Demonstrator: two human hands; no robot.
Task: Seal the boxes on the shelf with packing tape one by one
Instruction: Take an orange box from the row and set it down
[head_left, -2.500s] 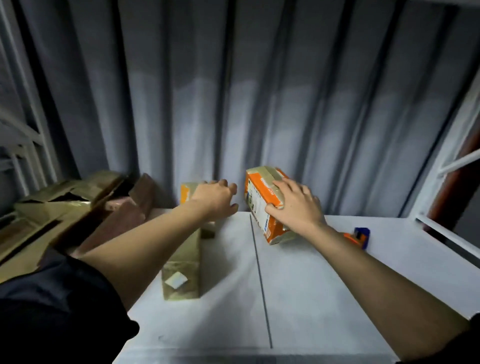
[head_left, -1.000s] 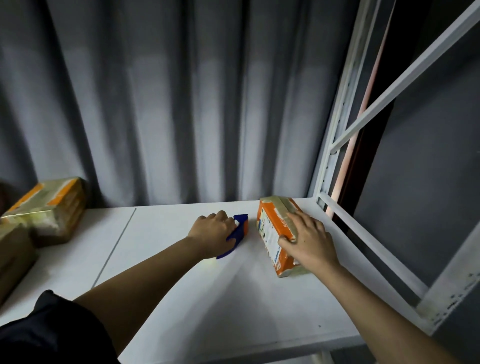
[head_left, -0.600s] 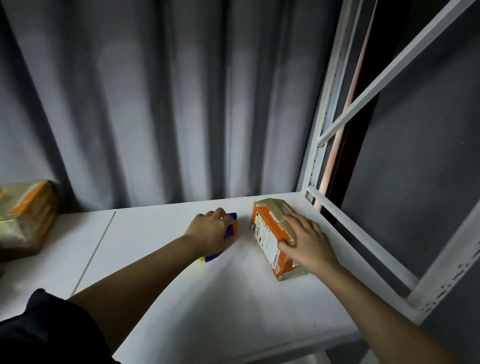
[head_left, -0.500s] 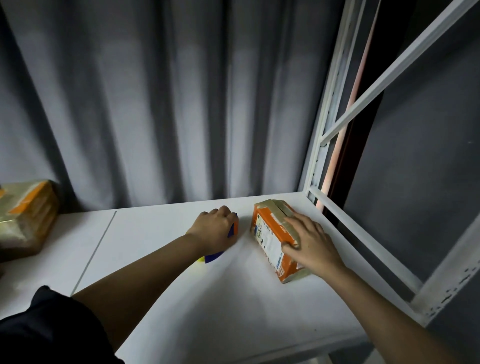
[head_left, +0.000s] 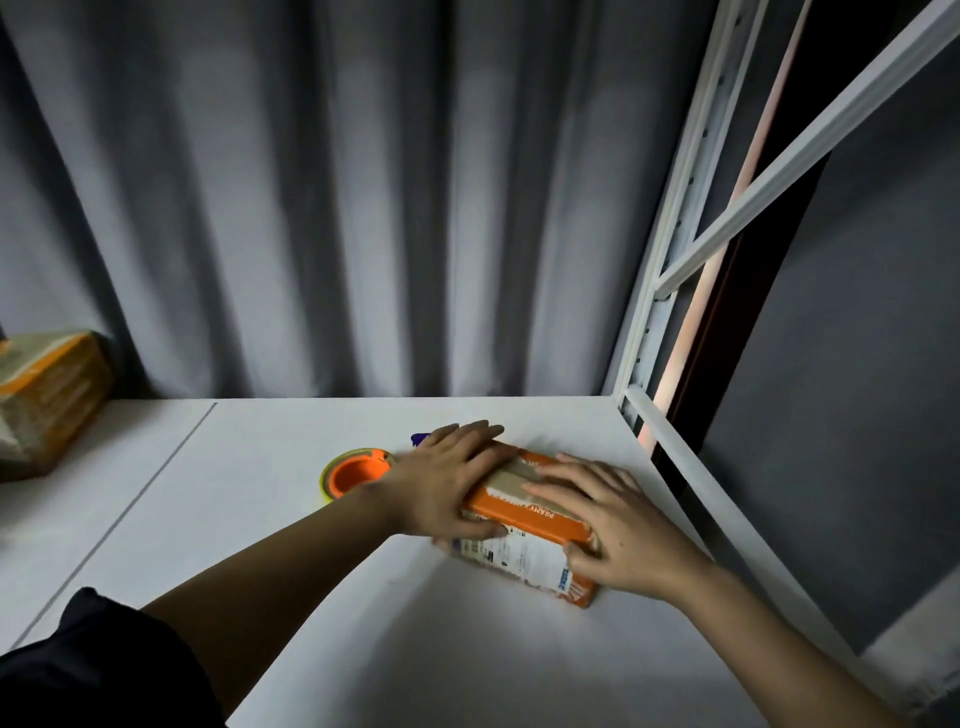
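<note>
while both hands press down on it, an orange and white box (head_left: 524, 525) lies on its long side on a white shelf (head_left: 291, 525), close to the right-hand end of the shelf. a strip of brown tape (head_left: 511, 480) runs along the box's top face. the left hand (head_left: 447, 480) lies flat across the far end of the box, fingers straight and close together on top and the thumb down the near side. the right hand (head_left: 613, 525) covers the near end, fingers spread flat over the top and the thumb hooked against the front face. between them the 2 hands hide much of the top, so the seam under the tape cannot be made out.

just left of the box, partly behind the left wrist, a tape dispenser (head_left: 356, 475) lies on the shelf: an orange hub inside a pale roll, with a small blue tip showing past the fingers. at the far left edge another taped box (head_left: 49, 395) is cut off by the frame. a grey curtain (head_left: 337, 197) hangs behind the shelf, and a white metal frame (head_left: 670, 270) stands at its right end. a dark sleeve (head_left: 88, 670) fills the lower left corner.
</note>
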